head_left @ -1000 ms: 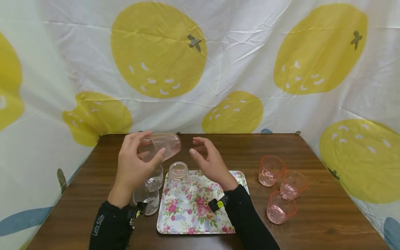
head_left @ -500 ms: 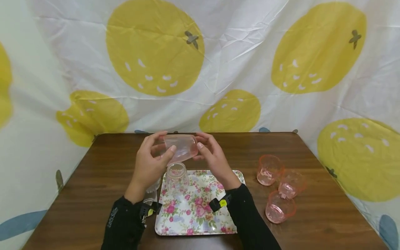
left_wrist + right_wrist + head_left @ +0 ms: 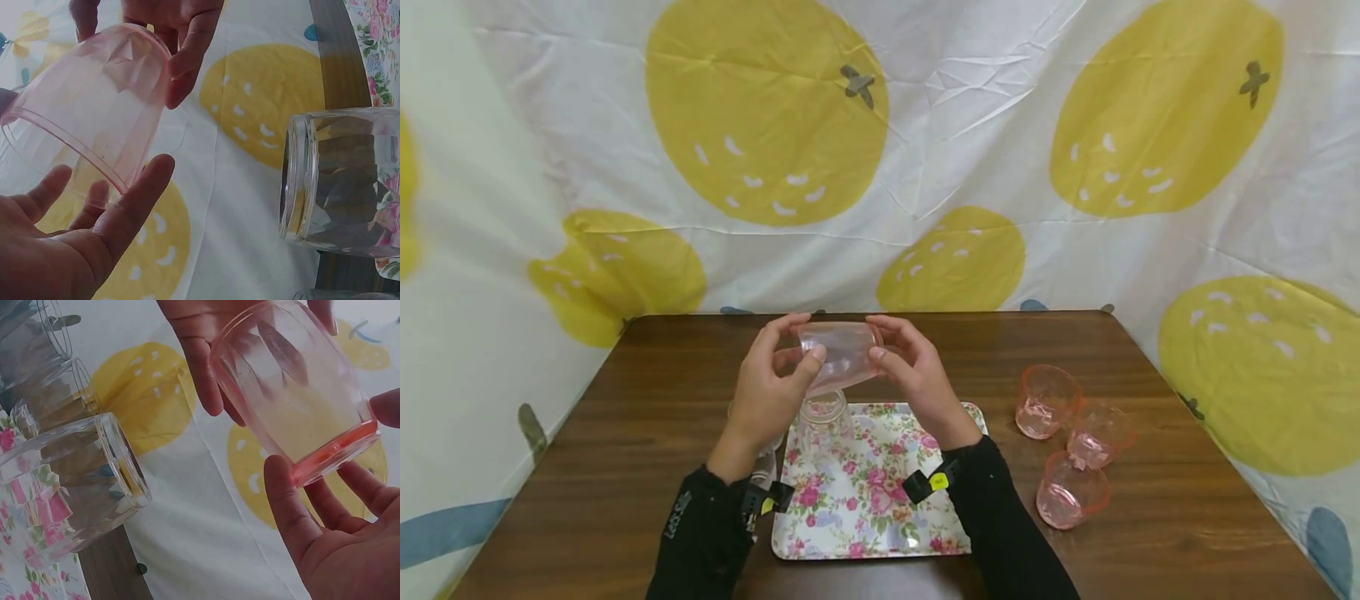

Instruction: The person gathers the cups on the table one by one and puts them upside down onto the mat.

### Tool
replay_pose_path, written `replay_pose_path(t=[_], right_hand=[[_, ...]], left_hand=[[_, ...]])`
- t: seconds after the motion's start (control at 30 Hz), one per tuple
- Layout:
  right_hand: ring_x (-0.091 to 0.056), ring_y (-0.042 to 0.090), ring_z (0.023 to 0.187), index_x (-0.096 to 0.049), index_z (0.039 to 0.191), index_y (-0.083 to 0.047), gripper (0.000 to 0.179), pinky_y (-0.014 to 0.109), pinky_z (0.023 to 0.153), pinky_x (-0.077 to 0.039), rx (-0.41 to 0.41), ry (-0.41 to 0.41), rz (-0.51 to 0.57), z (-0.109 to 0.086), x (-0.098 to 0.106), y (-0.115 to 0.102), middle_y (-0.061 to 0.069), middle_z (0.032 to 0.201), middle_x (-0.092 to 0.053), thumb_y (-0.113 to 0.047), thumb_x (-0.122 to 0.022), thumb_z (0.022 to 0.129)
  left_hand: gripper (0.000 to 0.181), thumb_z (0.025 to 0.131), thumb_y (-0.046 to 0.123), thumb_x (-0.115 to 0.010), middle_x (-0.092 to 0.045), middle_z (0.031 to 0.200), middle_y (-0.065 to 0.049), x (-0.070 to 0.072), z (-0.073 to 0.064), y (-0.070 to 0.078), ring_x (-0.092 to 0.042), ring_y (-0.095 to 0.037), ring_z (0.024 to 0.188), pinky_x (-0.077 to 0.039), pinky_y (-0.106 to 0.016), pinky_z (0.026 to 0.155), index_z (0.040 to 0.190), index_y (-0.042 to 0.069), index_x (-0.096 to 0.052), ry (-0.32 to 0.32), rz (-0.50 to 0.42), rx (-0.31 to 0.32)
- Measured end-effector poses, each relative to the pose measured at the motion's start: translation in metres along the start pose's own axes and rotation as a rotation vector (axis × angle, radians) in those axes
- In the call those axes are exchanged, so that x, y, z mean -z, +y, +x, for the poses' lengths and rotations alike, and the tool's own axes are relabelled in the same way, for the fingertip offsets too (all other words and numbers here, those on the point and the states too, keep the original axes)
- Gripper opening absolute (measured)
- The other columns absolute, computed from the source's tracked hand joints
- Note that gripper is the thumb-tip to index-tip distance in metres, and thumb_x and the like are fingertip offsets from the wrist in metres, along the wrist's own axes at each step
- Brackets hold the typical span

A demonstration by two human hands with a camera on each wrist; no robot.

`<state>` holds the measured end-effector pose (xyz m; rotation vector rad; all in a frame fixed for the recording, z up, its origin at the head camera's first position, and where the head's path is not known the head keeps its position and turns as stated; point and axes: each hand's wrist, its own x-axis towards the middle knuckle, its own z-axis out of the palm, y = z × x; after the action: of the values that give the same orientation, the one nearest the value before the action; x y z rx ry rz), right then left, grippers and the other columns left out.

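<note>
A clear, pink-tinted drinking glass is held on its side above the floral tray. My left hand grips its mouth end, with the thumb along the near side. At the thick base, my right hand pinches the other end between thumb and fingers. The right wrist view shows the base of the pink glass in deeper red between those fingertips. Just below the held glass, an upside-down clear glass stands on the tray's back left corner.
Three pink glasses stand upright in a cluster on the table's right side. Clear glasses left of the tray are mostly hidden behind my left hand and sleeve. A fruit-print cloth hangs behind the brown table.
My left hand has carried the pink glass rightward over the tray. My right hand, apart from it at first, has taken hold of the base. The left arm now covers the clear glasses.
</note>
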<state>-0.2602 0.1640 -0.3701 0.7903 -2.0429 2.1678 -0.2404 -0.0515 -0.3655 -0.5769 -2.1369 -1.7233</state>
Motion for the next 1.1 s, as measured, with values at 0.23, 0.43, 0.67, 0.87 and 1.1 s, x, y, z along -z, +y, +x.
replay_pose_path(t=[0.23, 0.43, 0.67, 0.87, 1.1], right_hand=[[-0.059, 0.01, 0.103, -0.047, 0.141, 0.004, 0.048, 0.024, 0.081, -0.055, 0.009, 0.02, 0.0, 0.0, -0.001, 0.0, 0.005, 0.124, -0.057, -0.012, -0.057, 0.097], [-0.064, 0.01, 0.099, -0.049, 0.138, 0.005, 0.046, 0.024, 0.08, -0.055, 0.045, 0.049, -0.006, -0.001, 0.002, -0.002, 0.003, 0.119, -0.058, -0.009, -0.059, 0.095], [-0.064, 0.009, 0.099, -0.051, 0.136, 0.006, 0.044, 0.021, 0.077, -0.053, 0.13, 0.159, -0.044, -0.001, 0.011, -0.008, 0.002, 0.12, -0.058, -0.003, -0.06, 0.094], [-0.062, 0.009, 0.103, -0.054, 0.135, 0.007, 0.046, 0.019, 0.08, -0.053, 0.24, 0.258, -0.177, -0.004, 0.021, -0.014, 0.021, 0.125, -0.058, 0.003, -0.064, 0.091], [-0.054, 0.025, 0.099, -0.059, 0.135, -0.004, 0.05, 0.02, 0.075, -0.047, 0.286, 0.296, -0.394, -0.008, 0.032, -0.018, 0.018, 0.121, -0.053, 0.002, -0.072, 0.087]], left_hand=[[0.048, 0.101, 0.024, -0.061, -0.048, 0.137, -0.014, 0.002, -0.001, 0.003, -0.06, -0.036, 0.123, -0.059, -0.039, 0.081, 0.146, 0.02, -0.044, -0.084, 0.023, 0.048], [0.056, 0.105, 0.023, -0.054, -0.035, 0.156, -0.017, 0.003, -0.002, 0.004, -0.047, -0.04, 0.138, -0.049, -0.057, 0.102, 0.156, 0.017, -0.031, -0.124, 0.031, 0.016], [0.053, 0.105, 0.026, -0.051, -0.039, 0.154, -0.016, 0.008, -0.001, 0.005, -0.047, -0.041, 0.135, -0.046, -0.062, 0.104, 0.154, 0.013, -0.035, -0.053, 0.129, -0.002], [0.051, 0.105, 0.028, -0.051, -0.039, 0.151, -0.016, 0.012, -0.001, 0.004, -0.05, -0.039, 0.132, -0.049, -0.06, 0.101, 0.151, 0.01, -0.038, -0.032, 0.179, -0.006], [0.049, 0.106, 0.03, -0.05, -0.037, 0.15, -0.019, 0.013, -0.001, 0.004, -0.049, -0.04, 0.132, -0.049, -0.06, 0.1, 0.15, 0.011, -0.041, -0.034, 0.219, 0.01]])
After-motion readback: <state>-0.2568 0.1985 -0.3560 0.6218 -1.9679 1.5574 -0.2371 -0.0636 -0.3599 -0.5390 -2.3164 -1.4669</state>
